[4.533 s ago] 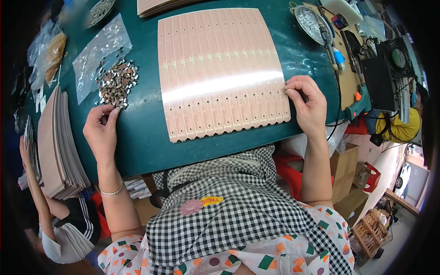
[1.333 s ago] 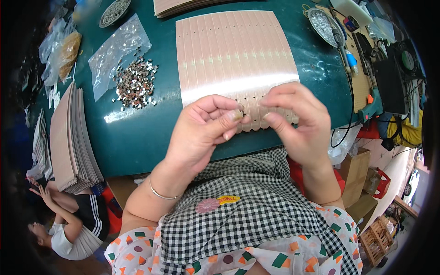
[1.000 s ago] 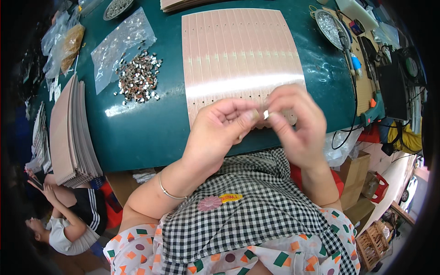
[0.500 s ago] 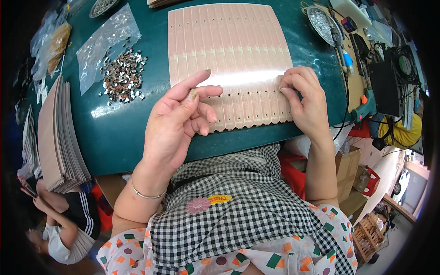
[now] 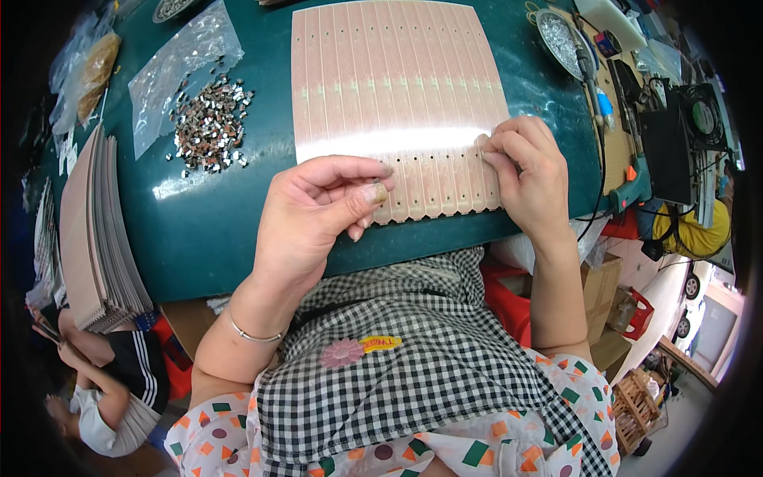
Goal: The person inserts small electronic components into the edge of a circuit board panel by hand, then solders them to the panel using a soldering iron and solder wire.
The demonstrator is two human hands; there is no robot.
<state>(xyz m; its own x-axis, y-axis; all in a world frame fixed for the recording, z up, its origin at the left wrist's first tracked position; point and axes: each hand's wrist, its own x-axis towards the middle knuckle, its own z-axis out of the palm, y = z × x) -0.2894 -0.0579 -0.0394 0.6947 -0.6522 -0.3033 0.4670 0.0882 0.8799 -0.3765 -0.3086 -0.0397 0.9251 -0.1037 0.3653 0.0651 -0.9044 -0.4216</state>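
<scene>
A pinkish panel [image 5: 397, 103], looking like a circuit-board sheet scored into narrow strips with rows of small holes and a toothed near edge, lies on the green table. Over its near left corner is my left hand [image 5: 306, 211]; thumb and forefinger are brought together, the other fingers curled beneath. Whatever sits between those fingertips is too small to make out. My right hand [image 5: 528, 175] rests at the panel's right edge, closed in a pinch by the row of holes; its fingertips hide what they hold, if anything.
Left of the panel lies a pile of small shiny metal parts [image 5: 211, 127] beside a clear plastic bag [image 5: 187, 67]. Similar panels stand in a stack [image 5: 103, 238] at the far left. A metal bowl [image 5: 559, 44], a soldering iron [image 5: 590, 67] and a fan [image 5: 703, 115] are at right. Another person [image 5: 111, 405] sits lower left.
My left hand has gone from spread fingers to a pinch, its fingertips now lower and slightly right over the panel. My right hand stays nearly still at the edge.
</scene>
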